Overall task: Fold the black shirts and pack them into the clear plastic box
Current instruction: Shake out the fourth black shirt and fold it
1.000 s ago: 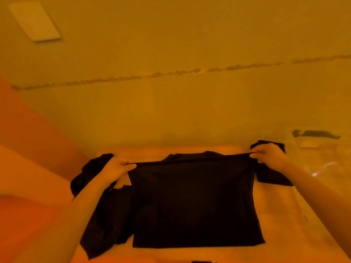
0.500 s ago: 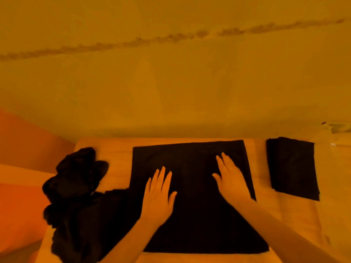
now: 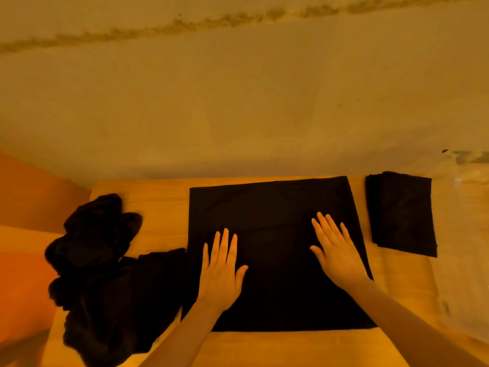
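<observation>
A black shirt (image 3: 272,205) lies folded in half as a flat square in the middle of the wooden table (image 3: 158,205). My left hand (image 3: 221,268) rests flat on its left part with fingers spread. My right hand (image 3: 336,250) lies flat on its right part, fingers spread too. A smaller folded black shirt (image 3: 401,213) sits to the right of it. A heap of crumpled black shirts (image 3: 100,260) covers the table's left side. The clear plastic box (image 3: 465,197) stands at the right edge, faint and partly out of frame.
A plain wall (image 3: 238,102) rises directly behind the table's far edge. An orange surface (image 3: 23,234) lies to the left of the table. A strip of bare wood shows along the near edge.
One second ago both hands held the shirt's top edge up by its corners. The shirt has since been laid flat and both hands now press on it with open palms.
</observation>
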